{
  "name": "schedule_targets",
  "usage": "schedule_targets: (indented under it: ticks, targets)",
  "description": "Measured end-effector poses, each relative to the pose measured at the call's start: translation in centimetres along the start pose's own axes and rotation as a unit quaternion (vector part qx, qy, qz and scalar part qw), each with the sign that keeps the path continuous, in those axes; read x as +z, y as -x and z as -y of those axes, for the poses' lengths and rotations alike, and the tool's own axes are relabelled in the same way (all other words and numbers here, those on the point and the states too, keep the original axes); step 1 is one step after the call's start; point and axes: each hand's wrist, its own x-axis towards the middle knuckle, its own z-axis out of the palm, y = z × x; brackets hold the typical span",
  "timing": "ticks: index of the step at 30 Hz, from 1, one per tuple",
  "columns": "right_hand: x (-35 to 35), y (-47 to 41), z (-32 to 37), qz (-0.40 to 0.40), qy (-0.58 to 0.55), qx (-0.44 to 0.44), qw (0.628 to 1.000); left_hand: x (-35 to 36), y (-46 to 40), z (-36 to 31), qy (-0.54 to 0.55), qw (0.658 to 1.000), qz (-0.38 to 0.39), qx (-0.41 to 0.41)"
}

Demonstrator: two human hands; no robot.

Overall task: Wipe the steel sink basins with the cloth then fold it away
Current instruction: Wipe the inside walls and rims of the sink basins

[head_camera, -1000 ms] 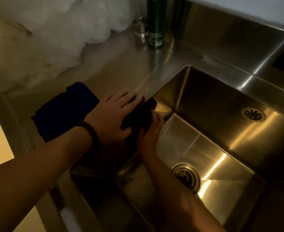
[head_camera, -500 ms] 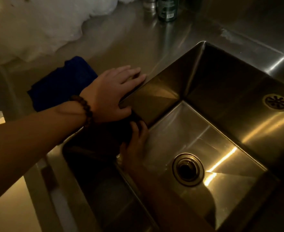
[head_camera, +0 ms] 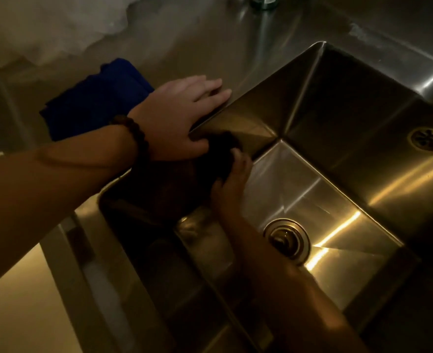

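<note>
**Two hands at the sink's left wall**

Two hands worked at one steel basin (head_camera: 312,189). The right hand (head_camera: 232,179) grasped a dark cloth (head_camera: 221,159) against the left wall, just above its fingers; the cloth's long axis was unclear. A drain (head_camera: 286,238) sat in the basin floor. The left hand (head_camera: 182,115) lay flat and released on the rim, with a blue cloth (head_camera: 95,103) behind it.
</note>
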Motion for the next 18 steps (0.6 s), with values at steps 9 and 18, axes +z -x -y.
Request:
schedule_targets:
  ticks: [9, 18]
  targets:
    - [1.6, 4.5, 2.7, 0.030, 0.113, -0.417, 0.901, -0.1, 0.0, -0.3, 0.004, 1.000, 0.009, -0.018]
    - [1.4, 4.4, -8.5, 0.234, 0.307, -0.392, 0.835, 0.0, -0.1, -0.8, -0.015, 0.999, 0.007, -0.029]
